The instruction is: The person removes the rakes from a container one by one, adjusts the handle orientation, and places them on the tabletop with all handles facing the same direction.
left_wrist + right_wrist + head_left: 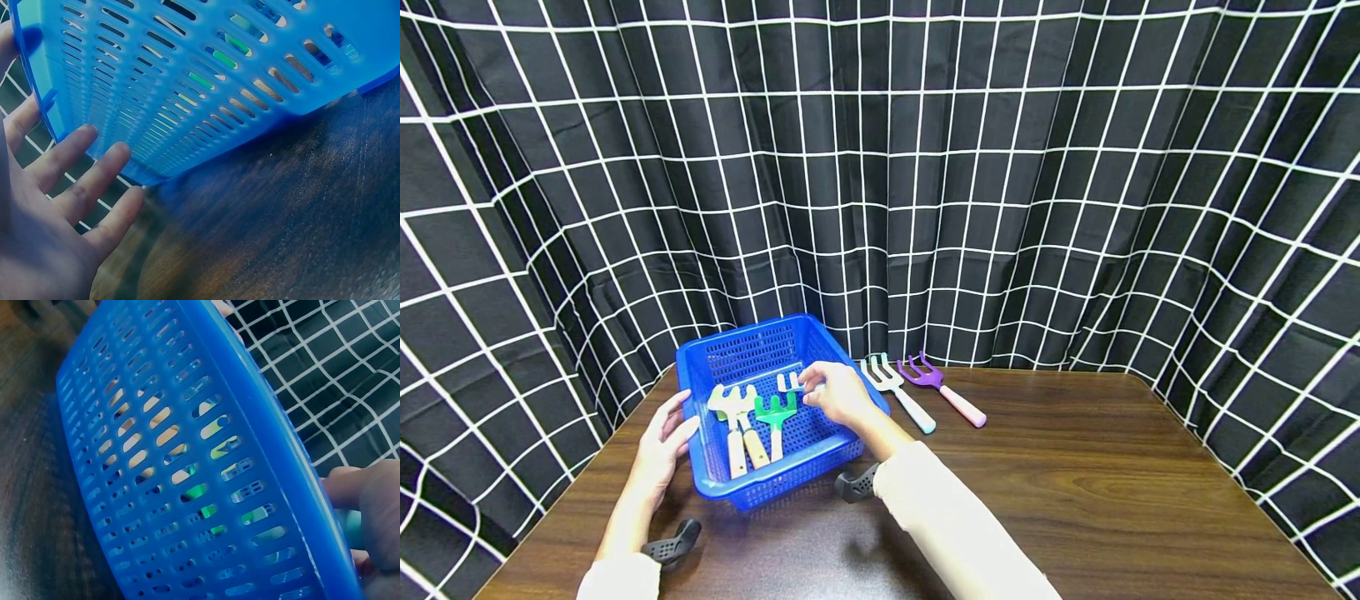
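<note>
One blue basket (703,454) stands on the table (1075,467), having inside two cream forks (736,442) and one green fork (776,410). The left hand (662,437), fingers spread, touches its rim; the right hand (838,393) pinches one white fork (790,388). One mint fork (913,408) and one purple fork (933,381) lie beside.

Pretty sure this is a recording booth

Black curtain (970,167) with a white grid hangs in folds round the back and both sides of a wood-grain worktop (1075,483), so I'd say lab-style filming setup. Black gear (673,546) at both wrists fits too. Can't tell what building tbh.
</note>
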The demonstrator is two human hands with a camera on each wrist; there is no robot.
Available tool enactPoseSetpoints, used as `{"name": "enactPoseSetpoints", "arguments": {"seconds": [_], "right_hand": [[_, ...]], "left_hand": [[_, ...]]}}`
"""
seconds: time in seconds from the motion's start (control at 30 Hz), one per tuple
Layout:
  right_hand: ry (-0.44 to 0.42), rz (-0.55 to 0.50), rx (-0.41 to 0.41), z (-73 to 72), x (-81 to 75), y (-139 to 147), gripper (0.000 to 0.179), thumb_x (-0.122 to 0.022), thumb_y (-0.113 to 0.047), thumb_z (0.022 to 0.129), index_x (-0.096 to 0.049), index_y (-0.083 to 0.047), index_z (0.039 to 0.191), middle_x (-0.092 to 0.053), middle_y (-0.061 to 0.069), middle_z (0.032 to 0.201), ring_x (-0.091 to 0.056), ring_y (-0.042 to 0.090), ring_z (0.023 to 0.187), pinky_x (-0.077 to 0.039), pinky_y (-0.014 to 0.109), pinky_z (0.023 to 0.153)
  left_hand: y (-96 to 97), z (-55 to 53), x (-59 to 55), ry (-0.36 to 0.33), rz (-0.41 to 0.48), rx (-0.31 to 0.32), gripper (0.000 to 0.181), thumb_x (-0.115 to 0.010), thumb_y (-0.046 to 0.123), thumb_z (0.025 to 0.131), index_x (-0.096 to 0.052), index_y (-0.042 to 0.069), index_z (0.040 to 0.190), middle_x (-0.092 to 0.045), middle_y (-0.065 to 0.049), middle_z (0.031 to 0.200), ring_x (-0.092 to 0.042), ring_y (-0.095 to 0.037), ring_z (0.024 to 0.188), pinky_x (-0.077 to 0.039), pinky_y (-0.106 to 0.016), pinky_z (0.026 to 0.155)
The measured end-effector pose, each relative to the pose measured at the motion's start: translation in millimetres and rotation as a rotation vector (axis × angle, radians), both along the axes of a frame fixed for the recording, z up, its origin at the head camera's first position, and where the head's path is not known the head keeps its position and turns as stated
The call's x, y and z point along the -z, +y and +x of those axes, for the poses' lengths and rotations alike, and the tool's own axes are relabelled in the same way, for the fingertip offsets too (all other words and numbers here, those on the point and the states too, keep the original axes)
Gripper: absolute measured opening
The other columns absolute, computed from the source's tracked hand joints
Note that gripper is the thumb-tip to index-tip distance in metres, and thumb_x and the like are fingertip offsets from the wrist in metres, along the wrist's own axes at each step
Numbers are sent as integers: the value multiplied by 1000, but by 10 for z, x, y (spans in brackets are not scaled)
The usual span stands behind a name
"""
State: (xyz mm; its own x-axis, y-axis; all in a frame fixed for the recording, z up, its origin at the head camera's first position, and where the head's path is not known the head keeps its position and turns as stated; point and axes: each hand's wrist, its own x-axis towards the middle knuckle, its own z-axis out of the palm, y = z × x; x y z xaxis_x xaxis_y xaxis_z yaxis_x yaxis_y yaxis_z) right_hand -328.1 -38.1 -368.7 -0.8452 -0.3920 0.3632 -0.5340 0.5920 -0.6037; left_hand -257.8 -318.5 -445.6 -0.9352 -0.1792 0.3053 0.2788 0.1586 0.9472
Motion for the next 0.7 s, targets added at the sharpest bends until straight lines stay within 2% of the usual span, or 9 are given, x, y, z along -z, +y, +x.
{"name": "enactPoseSetpoints", "arguments": {"seconds": [0.23, 0.33, 0.5, 0.7], "right_hand": [[65, -53, 93, 3, 12, 16, 22, -76, -8, 80, -71, -14, 100, -71, -5, 88, -64, 11, 86, -47, 28, 79], [69, -105, 175, 10, 11, 19, 20, -75, -13, 79, -72, -16, 99, -72, -6, 90, -65, 11, 85, -47, 28, 76], [136, -164, 304, 29, 12, 25, 21, -77, -17, 74, -72, -14, 95, -72, 0, 93, -66, 19, 86, -49, 33, 73], [221, -254, 361, 26, 35, 43, 16, -78, -16, 76, -71, -9, 89, -70, 7, 92, -66, 26, 91, -49, 38, 79]], "left_hand": [[0, 1, 1, 1, 9, 10, 53, -55, 19, 101, -34, 6, 148, -55, 13, 115, -58, 2, 98, -48, -20, 79], [0, 2, 1, 5, 14, 15, 53, -55, 19, 101, -34, 6, 148, -55, 11, 116, -58, 2, 98, -48, -21, 79], [-2, 4, 8, 14, 13, 19, 53, -54, 19, 101, -34, 5, 147, -55, 9, 117, -59, 1, 98, -48, -21, 79], [-3, 2, 5, 16, 16, 25, 53, -54, 18, 101, -33, 5, 148, -54, 7, 119, -58, 1, 101, -48, -21, 80]]}}
